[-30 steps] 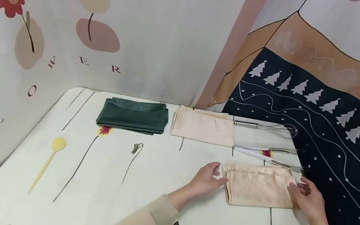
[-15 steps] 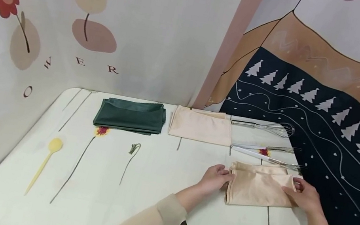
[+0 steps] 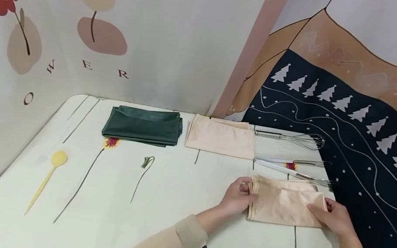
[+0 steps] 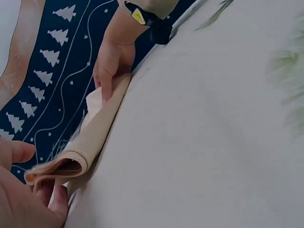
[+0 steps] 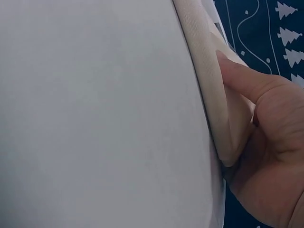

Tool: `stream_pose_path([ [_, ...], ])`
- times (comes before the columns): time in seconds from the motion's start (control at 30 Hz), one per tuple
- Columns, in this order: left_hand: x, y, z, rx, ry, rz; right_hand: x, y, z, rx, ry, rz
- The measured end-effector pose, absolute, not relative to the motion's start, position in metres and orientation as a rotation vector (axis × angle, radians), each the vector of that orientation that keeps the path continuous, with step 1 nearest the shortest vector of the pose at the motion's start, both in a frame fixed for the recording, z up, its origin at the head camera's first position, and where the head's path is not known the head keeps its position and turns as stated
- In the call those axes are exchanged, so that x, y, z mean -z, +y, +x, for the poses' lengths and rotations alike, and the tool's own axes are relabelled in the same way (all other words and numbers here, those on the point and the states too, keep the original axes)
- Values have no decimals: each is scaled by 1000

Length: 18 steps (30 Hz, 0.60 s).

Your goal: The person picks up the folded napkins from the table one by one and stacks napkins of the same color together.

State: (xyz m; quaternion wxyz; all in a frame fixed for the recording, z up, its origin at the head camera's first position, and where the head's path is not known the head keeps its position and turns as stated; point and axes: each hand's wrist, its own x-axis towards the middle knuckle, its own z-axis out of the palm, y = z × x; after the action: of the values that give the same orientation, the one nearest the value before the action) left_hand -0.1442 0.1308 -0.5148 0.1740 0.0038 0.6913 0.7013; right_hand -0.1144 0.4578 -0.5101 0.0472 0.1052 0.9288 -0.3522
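Observation:
A folded peach cloth [image 3: 286, 203] with a slight sheen lies near the table's right edge, held at both ends. My left hand [image 3: 237, 197] grips its left end, thumb over the top and the other fingers behind the edge. In the left wrist view, the layered folds [image 4: 71, 164] of that end open toward the left hand [image 4: 28, 190]. On the opposite end, my right hand [image 3: 333, 216] pinches the cloth with its thumb laid on top. The right wrist view has the right thumb [image 5: 242, 78] on the cloth [image 5: 209, 80], other fingers hidden beneath.
Behind lie a dark green folded cloth [image 3: 142, 125], a paler peach folded cloth [image 3: 222, 137], a wire whisk [image 3: 299, 139] and two white-handled utensils with metal ends [image 3: 282, 169]. A yellow spoon [image 3: 50, 173] lies at left on the flower-print tablecloth [image 3: 178, 191].
My left hand has moved right from beside the cloth to take hold of its left end. The right hand's thumb has come further over the right end. The head view has shifted slightly.

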Motion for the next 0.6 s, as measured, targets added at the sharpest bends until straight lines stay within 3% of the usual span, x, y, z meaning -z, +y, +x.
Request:
stream_pose_path([
  [0.3, 520, 134, -146, -2133, 1653, -167, 513, 461, -107, 1078, 2828, 213],
  [0.6, 521, 132, -143, -1730, 2127, 231, 512, 460, -108, 1229, 2756, 187],
])
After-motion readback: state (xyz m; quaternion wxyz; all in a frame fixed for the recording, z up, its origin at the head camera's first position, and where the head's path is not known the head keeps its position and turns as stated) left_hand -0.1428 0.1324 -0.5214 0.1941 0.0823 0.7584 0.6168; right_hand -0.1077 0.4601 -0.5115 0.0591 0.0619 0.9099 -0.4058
